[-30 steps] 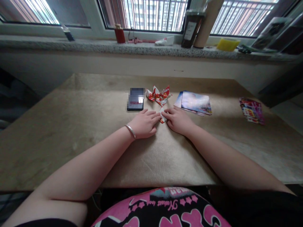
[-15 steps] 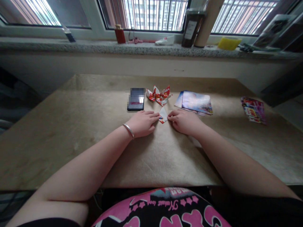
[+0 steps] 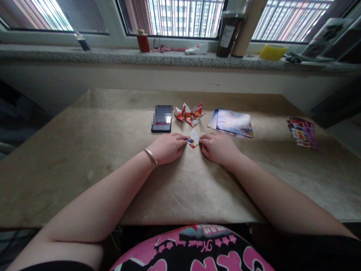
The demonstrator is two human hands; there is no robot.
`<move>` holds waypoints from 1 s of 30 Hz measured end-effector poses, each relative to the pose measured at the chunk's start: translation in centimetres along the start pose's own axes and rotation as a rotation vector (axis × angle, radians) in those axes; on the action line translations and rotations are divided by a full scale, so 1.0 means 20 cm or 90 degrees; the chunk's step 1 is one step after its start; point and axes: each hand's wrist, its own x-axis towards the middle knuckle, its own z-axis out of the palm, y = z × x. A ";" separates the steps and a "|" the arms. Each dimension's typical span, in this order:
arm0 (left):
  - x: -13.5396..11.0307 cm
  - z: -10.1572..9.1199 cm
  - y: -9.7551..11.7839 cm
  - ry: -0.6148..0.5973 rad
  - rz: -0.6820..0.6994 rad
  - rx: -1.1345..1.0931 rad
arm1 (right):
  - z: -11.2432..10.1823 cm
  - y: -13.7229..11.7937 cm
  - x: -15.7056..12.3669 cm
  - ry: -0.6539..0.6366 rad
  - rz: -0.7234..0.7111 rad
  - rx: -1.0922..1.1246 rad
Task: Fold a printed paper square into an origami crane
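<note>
Soft daylight from the windows (image 3: 186, 17) beyond the fingers (image 3: 182, 137), a dimmer foreground.
The panes are bright and washed out in places; the wall (image 3: 118, 77) under them is dull. Diffuse shadows darken the table (image 3: 186, 195) on the near side of the fingers, alongside both forearms (image 3: 113, 199). Beyond and right of the fingers, the large cards (image 3: 235, 120) carry a pale sheen; beyond and left, coarse pixel blocks cover much of the phone (image 3: 162, 122). Far right of the fingers, the small cards (image 3: 302, 131) look smeared, and wide-angle distortion stretches both sides.
</note>
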 end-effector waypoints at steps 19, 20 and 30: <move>0.01 0.11 -0.05 0.106 -0.050 -0.144 | 0.14 0.08 0.04 0.118 -0.071 0.215; 0.02 0.11 -0.05 0.111 -0.052 -0.133 | 0.14 0.09 0.04 0.119 -0.074 0.218; 0.02 0.10 -0.07 0.130 -0.031 -0.094 | 0.11 0.07 0.04 0.117 -0.100 0.182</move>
